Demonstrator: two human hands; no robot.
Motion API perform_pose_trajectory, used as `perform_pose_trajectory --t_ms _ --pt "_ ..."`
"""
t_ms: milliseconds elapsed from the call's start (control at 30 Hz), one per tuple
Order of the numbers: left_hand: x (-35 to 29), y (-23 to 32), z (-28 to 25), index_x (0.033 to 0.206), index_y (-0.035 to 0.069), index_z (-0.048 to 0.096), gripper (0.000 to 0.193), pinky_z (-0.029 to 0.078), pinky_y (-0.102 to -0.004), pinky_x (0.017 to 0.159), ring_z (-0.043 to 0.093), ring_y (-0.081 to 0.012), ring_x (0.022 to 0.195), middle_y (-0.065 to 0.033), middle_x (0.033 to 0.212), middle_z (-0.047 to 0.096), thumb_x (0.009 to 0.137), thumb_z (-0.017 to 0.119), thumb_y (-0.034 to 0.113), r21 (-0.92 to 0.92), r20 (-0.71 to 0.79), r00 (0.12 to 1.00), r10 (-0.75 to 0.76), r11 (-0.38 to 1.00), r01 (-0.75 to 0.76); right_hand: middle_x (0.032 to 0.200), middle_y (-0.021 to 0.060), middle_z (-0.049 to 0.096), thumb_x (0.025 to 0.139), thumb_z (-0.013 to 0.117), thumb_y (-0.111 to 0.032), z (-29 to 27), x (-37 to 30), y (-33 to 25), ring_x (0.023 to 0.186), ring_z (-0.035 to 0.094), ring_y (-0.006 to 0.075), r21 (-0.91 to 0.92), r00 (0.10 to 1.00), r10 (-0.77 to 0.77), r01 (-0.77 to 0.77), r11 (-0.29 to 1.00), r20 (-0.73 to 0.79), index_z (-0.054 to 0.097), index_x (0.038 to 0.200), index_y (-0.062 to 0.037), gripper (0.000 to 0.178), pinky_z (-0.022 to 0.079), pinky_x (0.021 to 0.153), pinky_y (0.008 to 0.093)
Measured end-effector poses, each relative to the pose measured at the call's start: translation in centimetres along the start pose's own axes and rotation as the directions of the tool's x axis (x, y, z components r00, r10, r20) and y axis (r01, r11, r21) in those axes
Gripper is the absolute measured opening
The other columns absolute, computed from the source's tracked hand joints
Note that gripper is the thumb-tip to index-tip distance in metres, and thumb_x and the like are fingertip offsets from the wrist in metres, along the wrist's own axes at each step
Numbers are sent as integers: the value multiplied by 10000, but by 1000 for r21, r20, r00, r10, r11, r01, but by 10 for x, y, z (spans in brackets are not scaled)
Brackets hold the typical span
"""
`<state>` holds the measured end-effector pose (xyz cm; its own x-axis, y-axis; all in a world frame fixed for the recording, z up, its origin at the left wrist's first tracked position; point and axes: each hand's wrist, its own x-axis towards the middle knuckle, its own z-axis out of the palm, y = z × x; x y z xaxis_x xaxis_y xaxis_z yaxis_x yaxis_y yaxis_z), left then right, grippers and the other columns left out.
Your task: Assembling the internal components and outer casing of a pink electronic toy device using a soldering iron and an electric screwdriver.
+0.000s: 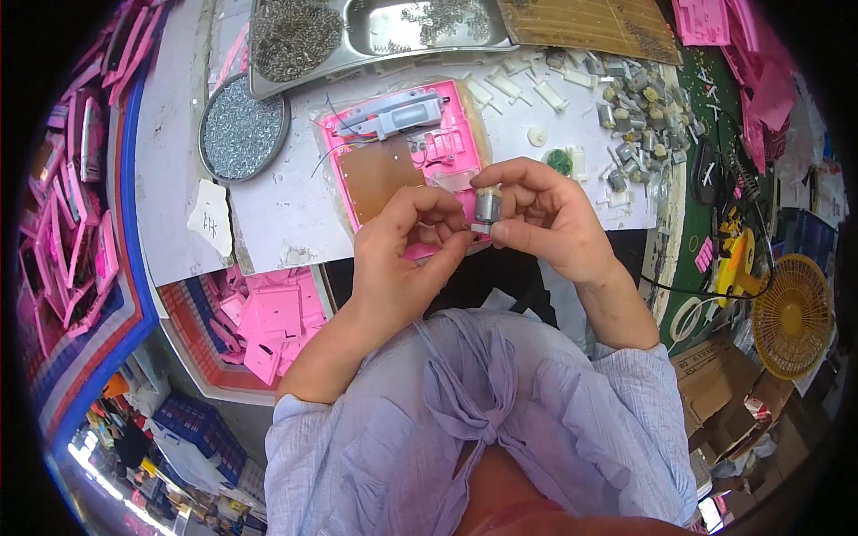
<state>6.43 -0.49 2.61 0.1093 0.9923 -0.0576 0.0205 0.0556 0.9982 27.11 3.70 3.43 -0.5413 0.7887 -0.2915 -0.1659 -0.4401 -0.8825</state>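
Between the thumb and fingers of my right hand (545,214) is a small silver motor (488,205), held upright with a white piece at its lower end. My left hand (413,234) is closed in a pinch beside it, thumb and fingertips close to the motor's lower end; whatever they pinch is too small to make out. Beneath both hands lies a pink plastic housing (460,134) with a brown board (375,174), a grey-white module (409,116) and thin wires. The near edge of the housing is partly hidden by my hands.
A round dish of small screws (241,129) stands left, and a steel tray (411,27) with metal bits lies at the back. Several motors (639,116) are heaped at right, near white plastic parts (505,85). Pink casings (277,322) fill a bin below left. A yellow fan (791,313) is far right.
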Motion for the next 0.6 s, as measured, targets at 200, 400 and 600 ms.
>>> perform_pose_trajectory --t_ms 200,400,600 --pt "-1 -2 -8 1135 -26 607 294 582 -266 758 689 -129 908 -89 1028 659 868 722 -70 67 57 998 30 997 -33 783 -56 544 880 716 38 5 5 -3 704 509 33 -65 1000 29 -28 997 7 589 1310 3 450 420 657 200" --pt "-2 -3 -7 1042 -2 650 242 581 -314 736 702 -181 844 -106 940 696 830 753 -59 111 -1 989 147 983 -146 777 39 622 850 791 -68 5 3 1 677 562 71 -664 918 -387 341 666 83 589 1309 -40 503 427 583 236" --pt "11 1 -14 1000 21 662 267 558 -364 714 702 -286 805 -130 933 707 771 772 -60 417 139 834 534 733 -538 724 61 644 801 858 -168 7 4 -20 575 580 116 -645 977 -210 172 744 18 673 1181 -51 438 429 508 280"
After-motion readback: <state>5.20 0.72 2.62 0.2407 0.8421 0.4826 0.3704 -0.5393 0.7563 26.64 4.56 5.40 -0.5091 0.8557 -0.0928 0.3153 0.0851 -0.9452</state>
